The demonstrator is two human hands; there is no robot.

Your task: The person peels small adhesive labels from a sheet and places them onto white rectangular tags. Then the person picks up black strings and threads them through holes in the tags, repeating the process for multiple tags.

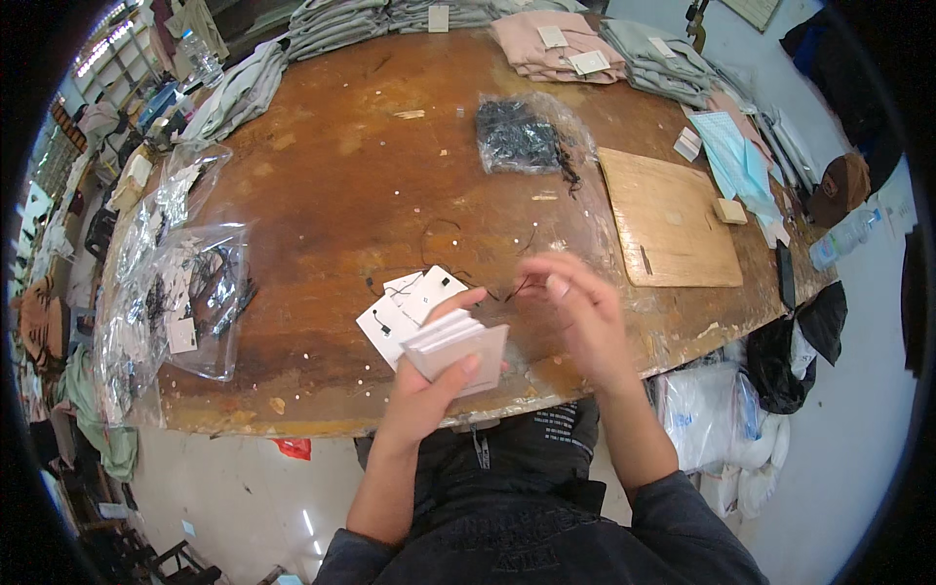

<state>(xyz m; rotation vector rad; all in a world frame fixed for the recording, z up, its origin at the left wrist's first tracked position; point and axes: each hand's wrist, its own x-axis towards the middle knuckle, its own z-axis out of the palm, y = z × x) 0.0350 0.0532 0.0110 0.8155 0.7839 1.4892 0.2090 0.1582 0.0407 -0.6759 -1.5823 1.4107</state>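
My left hand grips a thick stack of white card hang tags, with the thumb across the top card and the index finger along the far side. To its right, my right hand is raised over the table, slightly blurred. A thin black string shows at its fingertips, which seem to pinch it. Just beyond the stack, a few loose white hang tags lie overlapping on the wooden table, with black strings and small black fasteners on them. My left hand partly covers this pile.
A clear plastic bag of black strings lies at left. Another plastic-wrapped black bundle sits at the back, near a wooden board. Folded pink garments and grey garments line the far edge. A plastic bottle is at right.
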